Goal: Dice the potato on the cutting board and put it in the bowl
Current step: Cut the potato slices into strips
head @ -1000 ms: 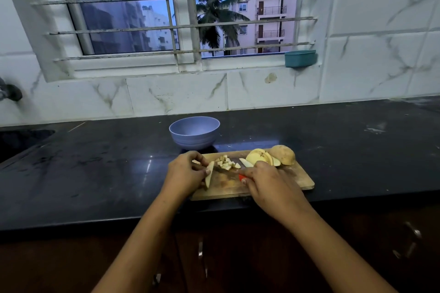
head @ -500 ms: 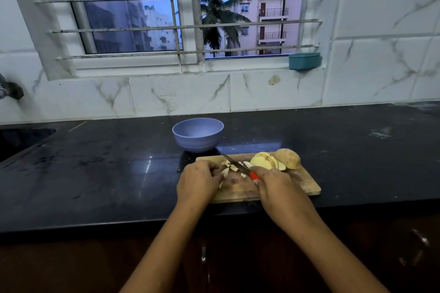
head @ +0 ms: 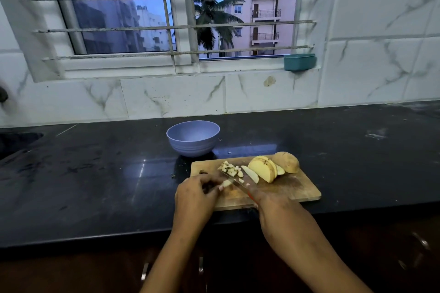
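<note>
Potato slices (head: 263,168) and an unpeeled end (head: 287,162) lie on the cutting board (head: 295,189), diced bits (head: 229,168) beside them. Left hand (head: 194,194) pinches a potato strip (head: 226,183) with curled fingers; right hand (head: 273,204) fingers wrap the knife (head: 234,181). Bowl (head: 192,138) stands behind, on the counter (head: 95,173).

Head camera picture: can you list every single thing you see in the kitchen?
bowl: one, lilac, on the counter behind the board
cutting board: one, wooden, at the counter's front edge
potato dice: small pile, pale, board's far left
potato slices: several, yellow, mid-board
potato end: one, brown-skinned, board's far right
knife: one, red handle, over the board
tub: one, teal, on the window sill
counter: one, black, under the window
left hand: pinches a potato piece
right hand: grips the knife
</note>
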A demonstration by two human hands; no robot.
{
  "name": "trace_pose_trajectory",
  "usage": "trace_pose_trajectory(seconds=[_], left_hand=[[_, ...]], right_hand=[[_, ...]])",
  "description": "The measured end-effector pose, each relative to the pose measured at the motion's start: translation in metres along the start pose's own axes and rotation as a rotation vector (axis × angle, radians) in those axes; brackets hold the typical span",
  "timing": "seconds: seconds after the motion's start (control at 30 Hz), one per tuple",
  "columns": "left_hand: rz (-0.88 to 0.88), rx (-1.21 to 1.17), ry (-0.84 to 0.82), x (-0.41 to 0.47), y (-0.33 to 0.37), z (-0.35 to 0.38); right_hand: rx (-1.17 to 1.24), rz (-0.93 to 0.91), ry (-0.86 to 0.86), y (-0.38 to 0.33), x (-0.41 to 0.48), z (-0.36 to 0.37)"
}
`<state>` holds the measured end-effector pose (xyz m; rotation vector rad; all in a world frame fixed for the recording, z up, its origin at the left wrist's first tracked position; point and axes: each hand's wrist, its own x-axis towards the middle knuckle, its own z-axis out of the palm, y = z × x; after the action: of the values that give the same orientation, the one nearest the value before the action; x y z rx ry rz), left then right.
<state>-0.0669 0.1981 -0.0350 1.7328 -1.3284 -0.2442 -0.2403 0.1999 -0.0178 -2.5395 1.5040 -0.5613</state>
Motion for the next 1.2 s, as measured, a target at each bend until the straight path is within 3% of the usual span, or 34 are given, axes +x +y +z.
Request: trace_pose_trajectory(seconds=[0.2,0.37,0.57,0.9,1.2], left_hand=[[0.021,-0.082,0.032,0.001,-0.005,0.001],[0.003,-0.114,0.056,0.001,-0.006,0.003],[0.004,-0.13,0.06,0.0,-0.006,0.003],[0.074,-0.133,0.048,-0.002,-0.006,0.004],[0.09,-0.145,0.107,-0.005,-0.004,0.005]], right_hand=[[-0.077,0.01,-0.089,-0.012,0.015,-0.002],[-0.022,-0.021,-0.021,-0.01,0.007,0.0],[-0.079,0.027,-0.124,-0.023,-0.001,-0.001],[-0.013,0.016,-0.051,-0.023,0.004,-0.001],[-0.091,0.008,-0.143,-0.036,0.003,0.004]])
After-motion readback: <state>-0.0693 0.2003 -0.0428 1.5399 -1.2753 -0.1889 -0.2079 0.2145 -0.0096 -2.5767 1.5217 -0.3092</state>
